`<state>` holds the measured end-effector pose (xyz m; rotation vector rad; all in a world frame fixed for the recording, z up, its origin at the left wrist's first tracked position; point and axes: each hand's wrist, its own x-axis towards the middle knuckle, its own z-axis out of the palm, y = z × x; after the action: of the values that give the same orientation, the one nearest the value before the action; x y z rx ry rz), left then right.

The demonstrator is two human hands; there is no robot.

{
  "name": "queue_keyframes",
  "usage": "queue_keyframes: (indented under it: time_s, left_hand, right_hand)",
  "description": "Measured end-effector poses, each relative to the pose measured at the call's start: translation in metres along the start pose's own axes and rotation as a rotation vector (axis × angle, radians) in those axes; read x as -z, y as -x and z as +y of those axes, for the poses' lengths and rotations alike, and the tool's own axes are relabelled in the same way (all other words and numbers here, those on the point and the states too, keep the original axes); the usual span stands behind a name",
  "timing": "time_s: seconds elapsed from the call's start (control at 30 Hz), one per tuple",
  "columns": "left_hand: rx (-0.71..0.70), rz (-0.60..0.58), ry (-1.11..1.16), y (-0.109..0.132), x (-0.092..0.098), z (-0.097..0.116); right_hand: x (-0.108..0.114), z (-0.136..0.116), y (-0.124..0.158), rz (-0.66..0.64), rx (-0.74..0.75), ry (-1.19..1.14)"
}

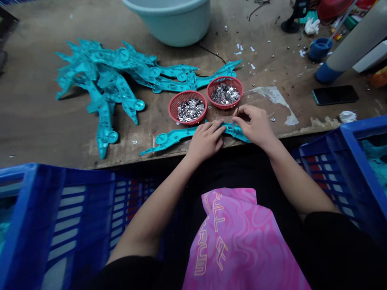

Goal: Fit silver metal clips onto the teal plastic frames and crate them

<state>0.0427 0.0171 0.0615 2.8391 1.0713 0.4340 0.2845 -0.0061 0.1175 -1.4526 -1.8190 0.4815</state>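
Observation:
A long turquoise plastic part [178,135] lies along the table's front edge. My left hand [207,139] rests on its middle, fingers bent together over it. Over the right portion of that part, my right hand [252,123] is closed in a pinch on a small thin item too small to name. Just behind the hands stand two red baskets, the left one [171,110] and the right one [240,86], both holding small shiny metal pieces [190,110]. More turquoise parts [102,68] are piled at the back left.
A pale green basin [175,24] stands at the back of the wooden table [39,121]. To the right are a phone [335,95], a blue cap [320,49] and a grey cylinder [356,44]. Blue crates [72,217] flank my lap.

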Motion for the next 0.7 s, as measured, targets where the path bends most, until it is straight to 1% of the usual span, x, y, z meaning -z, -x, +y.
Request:
queue_keyframes:
  time_s: [0.1,0.3,0.5,0.63,0.7]
  left_hand:
    - [0.011,0.000,0.019,0.000,0.000,0.001]
    - [0.019,-0.015,0.018,0.000,0.002,0.002]
    - [0.016,-0.016,0.005,0.001,0.001,0.002]
    - [0.004,0.003,0.001,0.001,0.000,0.001]
    - [-0.001,0.012,0.001,0.000,0.000,0.001]
  right_hand:
    - [-0.003,0.000,0.000,-0.072,0.015,0.011]
    - [0.003,0.002,0.001,-0.058,0.041,0.009]
    - [0.008,-0.003,0.001,-0.110,0.099,0.029]
    - [0.010,-0.008,0.005,-0.175,0.141,0.041]
    - [0.012,-0.006,0.006,-0.162,0.136,0.052]
